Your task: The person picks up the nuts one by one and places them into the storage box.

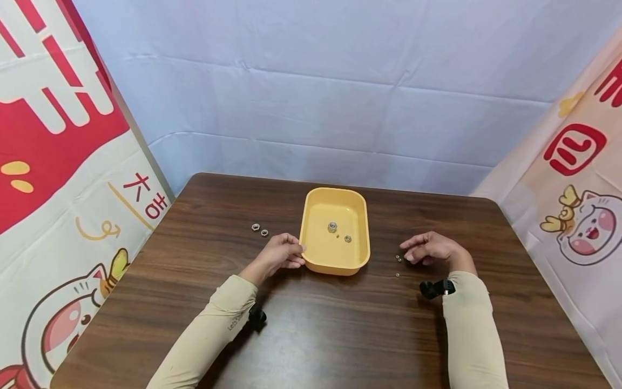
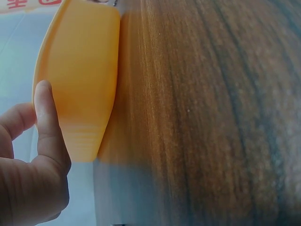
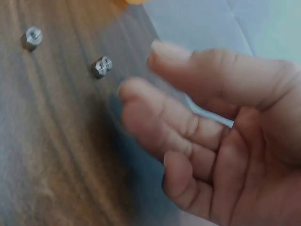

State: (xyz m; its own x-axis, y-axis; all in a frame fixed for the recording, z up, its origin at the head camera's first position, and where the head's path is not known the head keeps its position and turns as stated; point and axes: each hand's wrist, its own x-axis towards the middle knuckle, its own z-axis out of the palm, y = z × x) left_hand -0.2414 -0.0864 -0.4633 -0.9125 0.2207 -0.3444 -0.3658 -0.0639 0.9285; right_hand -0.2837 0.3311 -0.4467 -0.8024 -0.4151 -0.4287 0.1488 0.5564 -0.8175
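A yellow rectangular tray (image 1: 335, 266) sits on the table. My left hand (image 1: 280, 252) pinches its left rim between thumb and fingers; in the left wrist view a finger (image 2: 47, 117) lies along the tray's outer wall (image 2: 84, 70). Inside the tray are a large hex nut (image 1: 332, 227), a smaller nut (image 1: 347, 239) and a tiny brass-coloured piece (image 1: 337, 236). To the right of the tray, my right hand (image 1: 432, 248) hovers low with loosely bent fingers and nothing between them. Just beside its fingertips lie small nuts (image 1: 397, 256), and another small nut (image 1: 397, 275) is nearer me.
Two metal nuts, one (image 1: 256, 227) slightly behind the other (image 1: 264, 233), lie left of the tray. The brown wood-grain table (image 1: 330, 335) ends at a pale cloth backdrop (image 1: 311, 108). Printed cloths hang on both sides.
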